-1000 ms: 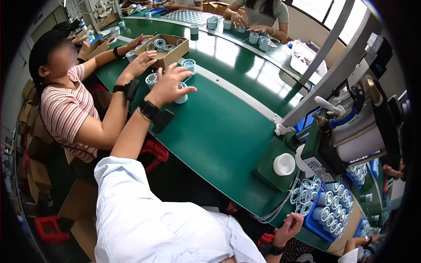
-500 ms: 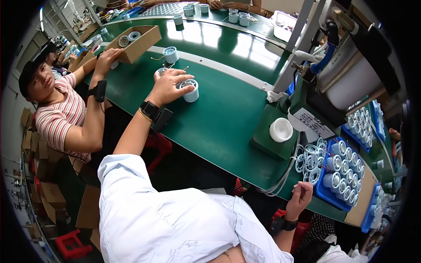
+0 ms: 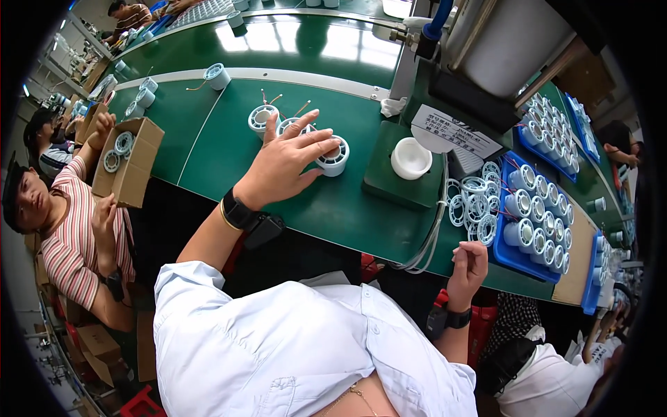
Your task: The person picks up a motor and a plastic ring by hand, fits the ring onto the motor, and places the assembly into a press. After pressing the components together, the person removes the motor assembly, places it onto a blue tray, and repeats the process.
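Observation:
My left hand reaches over the green bench, fingers spread across a small group of light-blue cylindrical housings. One housing with thin wires stands by the fingertips. Another is partly hidden under the fingers, and a third with a coppery inside sits against the hand's right side. Whether the palm presses on them cannot be seen. My right hand hovers at the bench's front edge, fingers loosely bent and apart, nothing visible in it. Closest to it are loose light-blue slotted rings and a blue tray of housings.
A press with a white round cup fixture on a green base stands right of my left hand. Cables hang over the front edge. At left, a co-worker holds a cardboard box with rings. A lone housing stands farther back.
My left hand has moved right along the bench toward the press, and the housings have shifted with it. The co-worker's box has come off the bench toward their body. The view has turned right.

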The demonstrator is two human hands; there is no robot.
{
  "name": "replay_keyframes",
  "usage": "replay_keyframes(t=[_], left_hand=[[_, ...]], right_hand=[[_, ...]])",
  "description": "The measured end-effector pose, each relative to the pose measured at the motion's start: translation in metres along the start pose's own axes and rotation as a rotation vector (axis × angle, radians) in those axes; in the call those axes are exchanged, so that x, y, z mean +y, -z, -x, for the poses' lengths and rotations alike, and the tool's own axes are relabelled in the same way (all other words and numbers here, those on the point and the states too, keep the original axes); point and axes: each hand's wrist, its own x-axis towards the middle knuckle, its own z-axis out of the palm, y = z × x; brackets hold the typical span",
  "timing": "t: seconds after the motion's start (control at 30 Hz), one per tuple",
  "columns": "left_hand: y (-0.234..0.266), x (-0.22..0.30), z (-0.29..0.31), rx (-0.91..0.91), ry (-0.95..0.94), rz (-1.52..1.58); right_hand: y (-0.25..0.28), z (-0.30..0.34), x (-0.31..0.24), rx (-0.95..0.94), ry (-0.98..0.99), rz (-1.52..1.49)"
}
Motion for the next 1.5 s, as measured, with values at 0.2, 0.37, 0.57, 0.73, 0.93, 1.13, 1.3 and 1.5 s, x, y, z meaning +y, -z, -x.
replay_keyframes(t=[0.2, 0.37, 0.57, 0.73, 0.93, 1.13, 1.3, 1.5], left_hand=[[-0.006, 0.041, 0.007, 0.003, 0.017, 0.355], [-0.016, 0.059, 0.009, 0.014, 0.349, 0.776], [-0.02, 0.059, 0.013, -0.019, 0.247, 0.646], [-0.011, 0.064, 0.0, 0.168, 0.173, 0.863], [-0.024, 0.06, -0.075, 0.263, 0.042, 0.82], [-0.028, 0.058, -0.104, 0.088, 0.063, 0.861], [-0.031, 0.059, -0.107, -0.02, 0.065, 1.022], [-0.042, 0.053, -0.103, -0.032, 0.05, 1.02]], right_hand=[[0.003, -0.015, -0.002, 0.025, 0.02, -0.001], [0.006, -0.04, 0.013, 0.061, 0.194, 0.159], [0.01, -0.034, 0.02, 0.109, 0.248, 0.184], [0.008, -0.035, 0.016, 0.13, 0.234, 0.163], [0.01, -0.035, 0.019, 0.135, 0.264, 0.149], [0.016, -0.046, 0.007, 0.15, 0.192, 0.141], [0.024, -0.069, 0.002, 0.102, 0.185, 0.186], [0.009, -0.115, -0.027, -0.19, 0.228, 0.455]])
